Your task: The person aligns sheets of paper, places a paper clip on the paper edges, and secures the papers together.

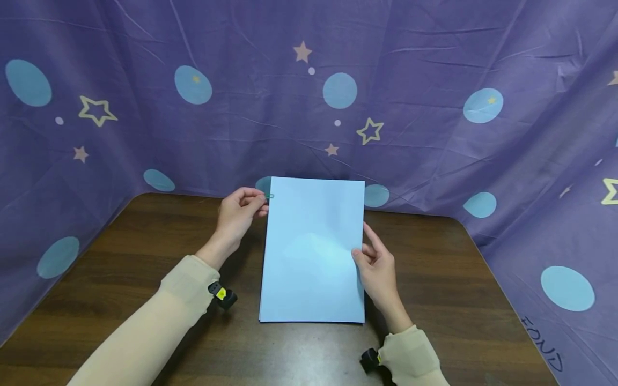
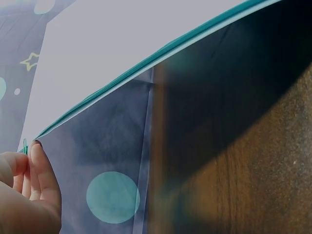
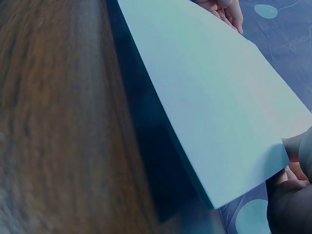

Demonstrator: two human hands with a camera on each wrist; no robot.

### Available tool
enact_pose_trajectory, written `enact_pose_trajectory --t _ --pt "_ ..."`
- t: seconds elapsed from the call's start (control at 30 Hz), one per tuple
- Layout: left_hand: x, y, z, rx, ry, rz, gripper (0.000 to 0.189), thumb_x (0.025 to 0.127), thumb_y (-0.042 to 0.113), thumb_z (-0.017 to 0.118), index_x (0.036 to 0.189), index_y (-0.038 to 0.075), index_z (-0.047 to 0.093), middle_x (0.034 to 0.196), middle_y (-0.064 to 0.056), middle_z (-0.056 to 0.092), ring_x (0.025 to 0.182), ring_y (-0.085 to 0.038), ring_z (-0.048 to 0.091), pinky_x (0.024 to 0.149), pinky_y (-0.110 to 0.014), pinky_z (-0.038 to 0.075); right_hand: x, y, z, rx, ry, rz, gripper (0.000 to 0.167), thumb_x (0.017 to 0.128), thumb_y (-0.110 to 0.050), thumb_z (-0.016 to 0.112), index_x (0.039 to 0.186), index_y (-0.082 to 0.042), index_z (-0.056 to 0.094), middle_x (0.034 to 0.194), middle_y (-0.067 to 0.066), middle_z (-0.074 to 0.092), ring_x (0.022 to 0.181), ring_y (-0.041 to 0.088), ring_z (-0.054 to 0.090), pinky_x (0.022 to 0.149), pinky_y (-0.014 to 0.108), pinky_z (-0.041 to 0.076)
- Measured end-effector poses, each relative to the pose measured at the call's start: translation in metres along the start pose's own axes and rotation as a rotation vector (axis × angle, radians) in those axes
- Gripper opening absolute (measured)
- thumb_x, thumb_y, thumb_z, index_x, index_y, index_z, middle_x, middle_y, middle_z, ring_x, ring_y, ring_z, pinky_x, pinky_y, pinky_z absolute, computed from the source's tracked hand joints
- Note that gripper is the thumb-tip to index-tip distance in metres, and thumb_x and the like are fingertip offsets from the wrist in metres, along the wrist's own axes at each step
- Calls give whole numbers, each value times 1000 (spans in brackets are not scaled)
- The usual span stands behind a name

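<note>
A stack of pale paper sheets [image 1: 314, 241] is held up above the wooden table, its long sides running away from me. My left hand [image 1: 236, 219] pinches a small green paper clip [image 1: 271, 196] at the stack's left edge, near the top corner. In the left wrist view the wire loop of the clip [image 2: 25, 146] shows above the fingertips; how far it sits over the sheets cannot be made out. My right hand [image 1: 380, 271] grips the right edge, thumb on the top sheet and other fingers at the side or beneath, partly hidden.
Brown wooden table [image 1: 193, 343] lies under the paper. Behind and at both sides hangs a purple curtain [image 1: 260, 118] with blue dots and stars, meeting the table's back edge. Each wrist wears a black camera [image 1: 223, 296] on a strap.
</note>
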State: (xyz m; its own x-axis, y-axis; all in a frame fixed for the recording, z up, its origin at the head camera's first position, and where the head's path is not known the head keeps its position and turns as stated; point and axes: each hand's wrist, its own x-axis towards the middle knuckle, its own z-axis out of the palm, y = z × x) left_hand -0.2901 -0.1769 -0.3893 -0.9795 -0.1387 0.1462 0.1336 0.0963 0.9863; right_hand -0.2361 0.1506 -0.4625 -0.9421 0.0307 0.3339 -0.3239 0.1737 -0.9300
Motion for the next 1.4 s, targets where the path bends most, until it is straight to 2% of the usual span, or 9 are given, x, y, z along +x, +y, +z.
enact_pose_trajectory --t 0.23,0.57,0.87,1.13,1.4 --pt "0 2 0 10 11 4 30 106 24 68 125 1 66 118 -23 71 87 -12 74 84 -25 62 0 -1 0 3 0 -7 69 101 2 69 157 -35 52 95 13 74 64 8 46 57 19 42" --pt "2 0 1 62 53 43 29 104 20 69 125 -1 69 109 -17 74 84 -13 75 81 -27 63 0 -1 1 2 7 -29 70 100 3 69 156 -36 53 92 13 72 64 8 46 57 19 41" --pt "3 1 -1 167 25 28 27 106 25 66 127 12 76 111 -16 74 89 -14 74 80 -23 62 1 2 1 12 5 -64 70 100 3 70 155 -37 53 87 13 69 62 8 44 56 18 39" --pt "3 2 -2 192 14 15 26 107 26 65 126 14 77 108 -11 73 92 -17 74 80 -22 61 1 4 1 12 2 -60 68 101 2 70 155 -35 54 85 13 66 62 8 44 56 19 39" --pt "2 3 -1 227 15 49 22 106 27 65 121 15 77 108 -14 74 93 -21 73 76 -21 59 0 1 1 1 2 -61 71 100 4 70 156 -36 53 89 13 72 63 9 46 56 18 41"
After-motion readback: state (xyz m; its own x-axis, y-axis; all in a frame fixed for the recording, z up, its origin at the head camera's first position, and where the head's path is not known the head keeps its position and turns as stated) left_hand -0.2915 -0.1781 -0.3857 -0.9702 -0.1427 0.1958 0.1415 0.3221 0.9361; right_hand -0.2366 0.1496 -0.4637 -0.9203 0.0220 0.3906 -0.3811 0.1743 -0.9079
